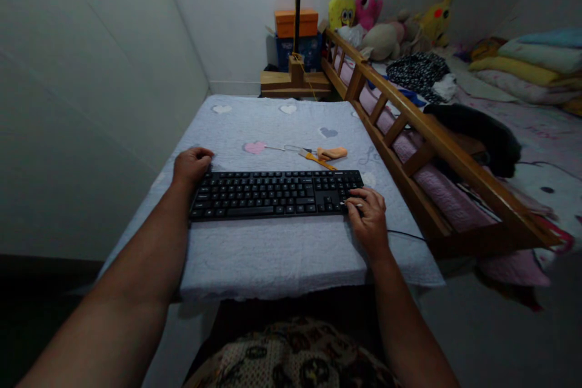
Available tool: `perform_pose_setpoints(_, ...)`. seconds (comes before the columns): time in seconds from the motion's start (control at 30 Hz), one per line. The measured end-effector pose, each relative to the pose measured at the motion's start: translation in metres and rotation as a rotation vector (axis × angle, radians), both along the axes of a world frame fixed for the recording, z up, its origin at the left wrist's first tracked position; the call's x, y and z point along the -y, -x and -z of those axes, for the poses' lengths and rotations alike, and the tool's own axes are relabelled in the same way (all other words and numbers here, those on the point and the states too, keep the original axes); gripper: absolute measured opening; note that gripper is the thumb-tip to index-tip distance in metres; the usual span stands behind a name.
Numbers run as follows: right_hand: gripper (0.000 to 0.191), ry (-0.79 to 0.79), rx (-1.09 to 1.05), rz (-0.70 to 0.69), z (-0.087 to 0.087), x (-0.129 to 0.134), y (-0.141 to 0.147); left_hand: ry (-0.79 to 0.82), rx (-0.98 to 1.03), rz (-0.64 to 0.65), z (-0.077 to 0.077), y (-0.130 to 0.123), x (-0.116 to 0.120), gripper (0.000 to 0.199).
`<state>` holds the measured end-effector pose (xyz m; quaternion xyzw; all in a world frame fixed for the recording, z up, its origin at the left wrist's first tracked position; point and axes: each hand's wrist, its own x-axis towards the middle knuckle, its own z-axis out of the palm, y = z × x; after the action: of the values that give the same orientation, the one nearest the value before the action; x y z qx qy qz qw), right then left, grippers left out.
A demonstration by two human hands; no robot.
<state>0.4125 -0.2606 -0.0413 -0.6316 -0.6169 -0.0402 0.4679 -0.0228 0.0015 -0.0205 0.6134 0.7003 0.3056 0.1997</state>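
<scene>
A black keyboard [254,194] lies flat across the cloth-covered table. My left hand [193,165] is closed at its far left corner, fingers curled and wrist resting beside the left edge; the fingertips are partly hidden. Over the number pad at the right end, my right hand [367,212] pinches a thin white cotton swab [344,203], whose tip points left at the keys. Behind the keyboard lie a small brush with an orange handle [324,162] and a peach-coloured handle [333,153]. Thin wire loops [291,147] stretch left from near that handle.
A pale cloth with heart prints [273,254] covers the table. Along the right runs a wooden bed rail [409,118], with plush toys and folded bedding beyond. A black cable [407,234] trails right from beneath my right hand. A wooden stand [295,80] and boxes are behind.
</scene>
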Motion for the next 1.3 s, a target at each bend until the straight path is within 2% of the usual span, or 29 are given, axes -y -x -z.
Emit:
perform_pose_setpoints(0.37,0.018,-0.032,0.003,-0.014,-0.003,0.0015,-0.0009,0.013,-0.002,-0.002,-0.0031,-0.0016,0.0017,0.035)
perform_pose_setpoints(0.93,0.02,0.002,-0.02,-0.008,-0.003,0.0013,0.0001,0.013,0.0,-0.008,-0.0069,-0.0045,0.0039,0.035)
perform_pose_setpoints(1.3,0.019,-0.006,-0.02,-0.028,-0.0014,0.0037,-0.0014,0.005,0.017,-0.009,-0.0045,-0.0029,0.0021,0.031)
